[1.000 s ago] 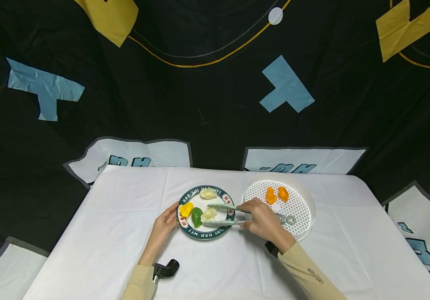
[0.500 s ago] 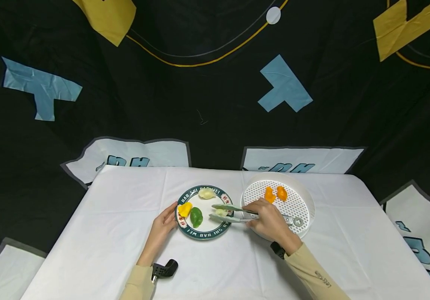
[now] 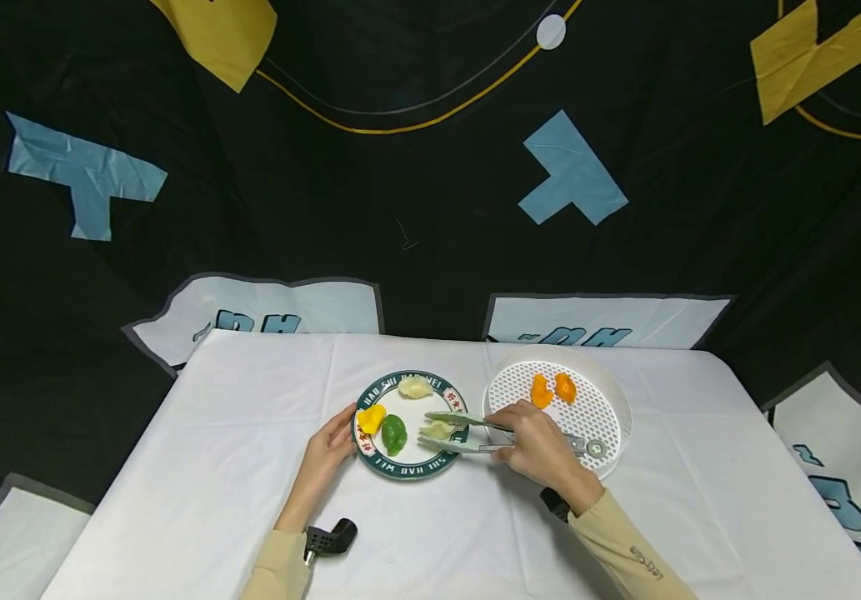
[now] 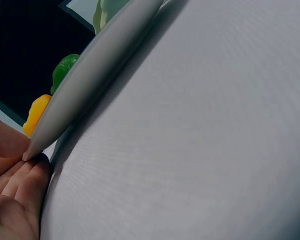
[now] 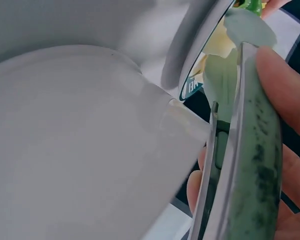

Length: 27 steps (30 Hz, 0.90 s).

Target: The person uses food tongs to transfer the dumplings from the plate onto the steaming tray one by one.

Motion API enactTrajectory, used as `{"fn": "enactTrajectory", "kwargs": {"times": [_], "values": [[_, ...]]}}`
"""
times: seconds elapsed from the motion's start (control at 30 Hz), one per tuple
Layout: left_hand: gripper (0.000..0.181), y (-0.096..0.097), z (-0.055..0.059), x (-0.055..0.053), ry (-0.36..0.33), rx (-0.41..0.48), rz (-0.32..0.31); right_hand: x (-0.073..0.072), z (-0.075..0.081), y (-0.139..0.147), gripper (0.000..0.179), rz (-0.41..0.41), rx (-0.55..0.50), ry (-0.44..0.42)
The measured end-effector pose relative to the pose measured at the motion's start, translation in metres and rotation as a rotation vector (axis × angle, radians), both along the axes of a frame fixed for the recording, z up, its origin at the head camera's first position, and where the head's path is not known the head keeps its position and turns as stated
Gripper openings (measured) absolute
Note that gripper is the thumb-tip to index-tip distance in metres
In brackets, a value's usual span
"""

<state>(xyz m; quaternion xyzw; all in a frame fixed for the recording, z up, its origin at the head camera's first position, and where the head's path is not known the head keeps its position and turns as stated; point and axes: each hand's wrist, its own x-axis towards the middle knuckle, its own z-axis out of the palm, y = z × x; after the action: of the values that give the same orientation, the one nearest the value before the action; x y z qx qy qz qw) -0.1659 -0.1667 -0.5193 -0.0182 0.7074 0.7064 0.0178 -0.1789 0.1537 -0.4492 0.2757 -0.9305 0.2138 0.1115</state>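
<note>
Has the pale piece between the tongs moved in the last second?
Yes. In the head view, the pale piece has shifted right across the plate, away from the green piece and toward the plate's right rim.

This looks like a prepared recording place, maybe in a studio or a lab; I cannot tell which. A black sheet (image 3: 385, 217) with folds fills the whole background, and it bears blue shapes (image 3: 576, 171), yellow shapes (image 3: 231, 42) and white panels (image 3: 325, 302) with printing, so it seems to be decorative. Before it stands a white-covered table (image 3: 212, 500). The black wrist device (image 3: 332, 538) also suggests recording work. The patterned plate (image 3: 409, 472) and the perforated tray (image 3: 619, 392) are of kitchen kind, although they stand before that stage-like sheet.
</note>
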Motion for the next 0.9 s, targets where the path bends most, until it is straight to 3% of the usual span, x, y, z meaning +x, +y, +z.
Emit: {"fn": "enactTrajectory", "kwargs": {"times": [0.4, 0.63, 0.9], "values": [[0.062, 0.000, -0.001, -0.001, 0.007, 0.003, 0.005, 0.000, -0.002, 0.003, 0.038, 0.042, -0.058, 0.084], [0.062, 0.000, -0.001, -0.001, 0.006, -0.001, 0.001, 0.000, 0.006, 0.012, 0.038, 0.064, -0.149, 0.112], [0.062, 0.001, -0.001, 0.000, 0.004, -0.014, 0.011, -0.001, 0.020, 0.035, 0.041, 0.031, -0.166, 0.138]]}}
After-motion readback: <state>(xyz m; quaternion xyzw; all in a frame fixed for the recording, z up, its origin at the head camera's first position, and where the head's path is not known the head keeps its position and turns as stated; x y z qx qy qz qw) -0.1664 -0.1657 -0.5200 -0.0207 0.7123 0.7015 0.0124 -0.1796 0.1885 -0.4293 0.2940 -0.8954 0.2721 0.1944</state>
